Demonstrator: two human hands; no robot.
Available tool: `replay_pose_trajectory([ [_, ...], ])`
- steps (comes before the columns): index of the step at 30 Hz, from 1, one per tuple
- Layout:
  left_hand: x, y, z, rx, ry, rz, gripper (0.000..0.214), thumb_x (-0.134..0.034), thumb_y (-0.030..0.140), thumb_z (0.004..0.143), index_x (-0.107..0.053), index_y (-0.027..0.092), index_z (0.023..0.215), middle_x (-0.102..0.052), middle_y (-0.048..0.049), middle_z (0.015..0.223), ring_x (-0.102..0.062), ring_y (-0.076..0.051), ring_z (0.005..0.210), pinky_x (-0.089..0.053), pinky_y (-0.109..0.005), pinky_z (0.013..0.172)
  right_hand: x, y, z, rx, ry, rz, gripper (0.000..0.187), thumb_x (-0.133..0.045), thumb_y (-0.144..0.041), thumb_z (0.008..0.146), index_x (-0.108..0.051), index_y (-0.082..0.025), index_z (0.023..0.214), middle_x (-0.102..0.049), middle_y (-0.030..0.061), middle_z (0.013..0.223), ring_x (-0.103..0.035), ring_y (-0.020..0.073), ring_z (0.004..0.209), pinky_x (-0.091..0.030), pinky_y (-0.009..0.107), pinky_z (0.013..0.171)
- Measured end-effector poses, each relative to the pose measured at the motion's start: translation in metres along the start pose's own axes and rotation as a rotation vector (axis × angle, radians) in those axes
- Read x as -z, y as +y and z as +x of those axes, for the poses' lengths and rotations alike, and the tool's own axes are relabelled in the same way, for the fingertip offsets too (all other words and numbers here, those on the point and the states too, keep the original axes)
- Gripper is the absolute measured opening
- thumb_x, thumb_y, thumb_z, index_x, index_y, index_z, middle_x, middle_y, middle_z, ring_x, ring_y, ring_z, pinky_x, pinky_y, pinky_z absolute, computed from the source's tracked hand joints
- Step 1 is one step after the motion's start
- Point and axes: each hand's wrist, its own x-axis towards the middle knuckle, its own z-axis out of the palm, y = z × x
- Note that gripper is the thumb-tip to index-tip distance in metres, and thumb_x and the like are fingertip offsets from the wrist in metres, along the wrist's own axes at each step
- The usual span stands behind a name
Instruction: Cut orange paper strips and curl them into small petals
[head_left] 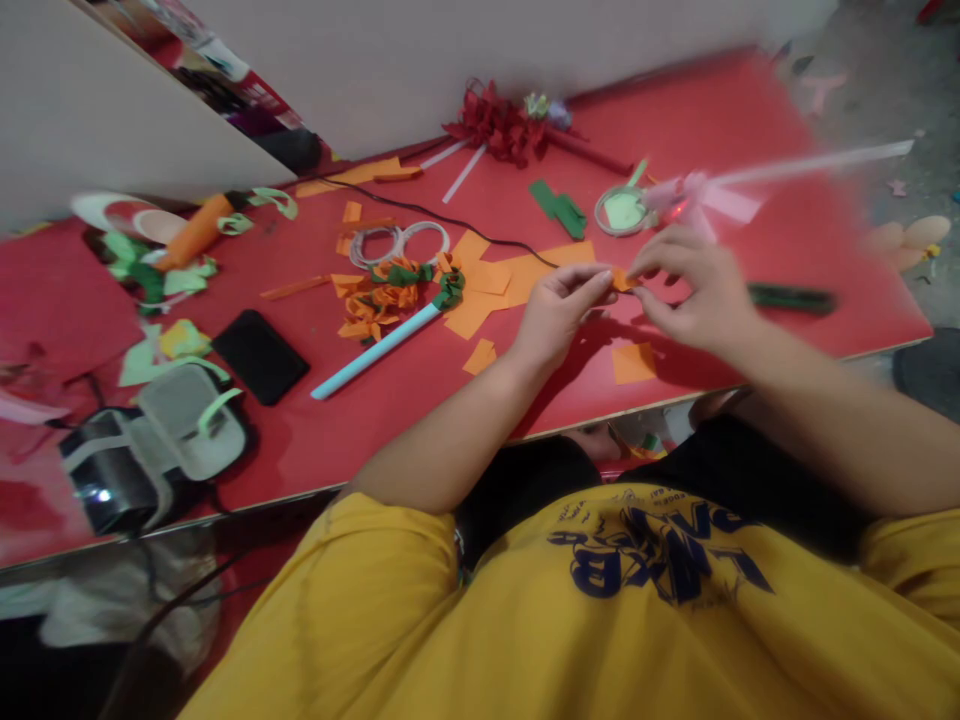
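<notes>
Between my two hands is a small piece of orange paper (622, 281), folded or curled. My left hand (564, 305) pinches its left side between thumb and fingers. From the right, the thumb and fingertips of my right hand (686, 290) close on its other edge. Larger orange paper sheets (525, 275) lie on the red table beyond my left hand. A loose orange square (634, 363) rests near the front edge, below my hands. Orange paper flowers (379, 300) with green parts lie to the left, beside a light blue paper stick (379, 350).
On the red table (420, 420) lie a black phone (260, 356), an open grey case (191, 420), tape rolls (621, 210) and green paper strips (559, 208). Red paper flowers (495, 125) lie by the wall. A dark green tool (791, 297) is right of my right hand. A black cable (480, 235) crosses the table.
</notes>
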Motion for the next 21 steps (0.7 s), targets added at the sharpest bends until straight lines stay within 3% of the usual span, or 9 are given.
replay_pose_trajectory([
  [8, 0.000, 0.001, -0.001, 0.029, -0.004, -0.015, 0.053, -0.114, 0.063, 0.074, -0.087, 0.026, 0.101, -0.090, -0.0033, 0.101, -0.084, -0.015, 0.086, -0.062, -0.021, 0.066, -0.003, 0.003, 0.000, -0.024, 0.059, 0.008, 0.023, -0.085, -0.052, 0.102, -0.080, -0.029, 0.104, -0.081, 0.0073, 0.107, -0.074, 0.0273, 0.090, -0.063, 0.042, 0.077],
  [14, 0.000, 0.001, -0.002, 0.058, -0.034, -0.063, 0.057, -0.116, 0.063, 0.070, -0.086, 0.026, 0.101, -0.089, -0.0026, 0.102, -0.085, -0.015, 0.087, -0.063, -0.021, 0.069, -0.006, -0.001, -0.001, 0.023, 0.107, 0.010, 0.005, -0.080, -0.032, 0.098, -0.077, -0.029, 0.098, -0.080, 0.0072, 0.106, -0.073, 0.0254, 0.087, -0.059, 0.041, 0.074],
  [21, -0.003, 0.002, -0.006, 0.038, -0.061, -0.023, 0.057, -0.114, 0.066, 0.075, -0.083, 0.024, 0.098, -0.087, -0.0034, 0.094, -0.085, -0.017, 0.089, -0.060, -0.022, 0.067, -0.013, -0.004, -0.006, 0.024, 0.165, -0.082, 0.010, -0.080, -0.022, 0.096, -0.072, -0.028, 0.093, -0.078, 0.0083, 0.102, -0.075, 0.0294, 0.094, -0.060, 0.046, 0.082],
])
